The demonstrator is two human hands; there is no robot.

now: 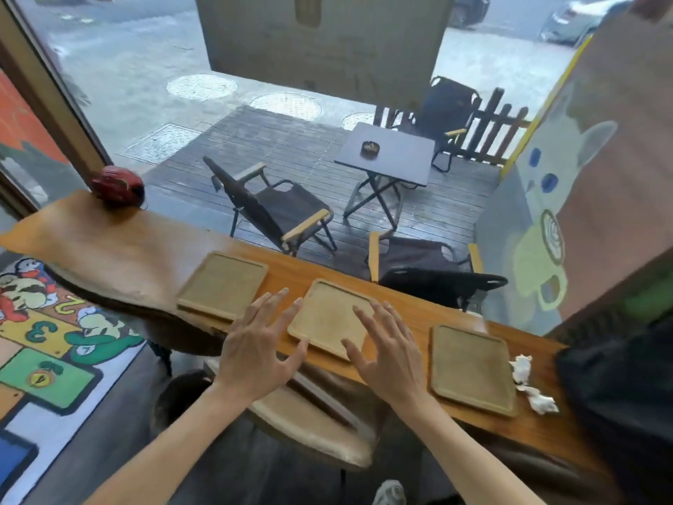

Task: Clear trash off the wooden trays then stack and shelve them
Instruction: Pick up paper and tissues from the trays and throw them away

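Note:
Three bare wooden trays lie in a row on a long wooden counter [120, 246] by the window: a left tray [222, 284], a middle tray [329, 317] and a right tray [471, 368]. My left hand [256, 346] hovers with fingers spread at the middle tray's left edge. My right hand [388, 353] is spread over that tray's right near corner. Neither hand holds anything. Crumpled white tissue [530, 382] lies on the counter just right of the right tray.
A red round object [116, 185] sits at the counter's far left end. A wooden stool [313, 420] stands below my hands. A dark bag [619, 395] rests at the counter's right end. Folding chairs and a small table [388, 153] stand outside the glass.

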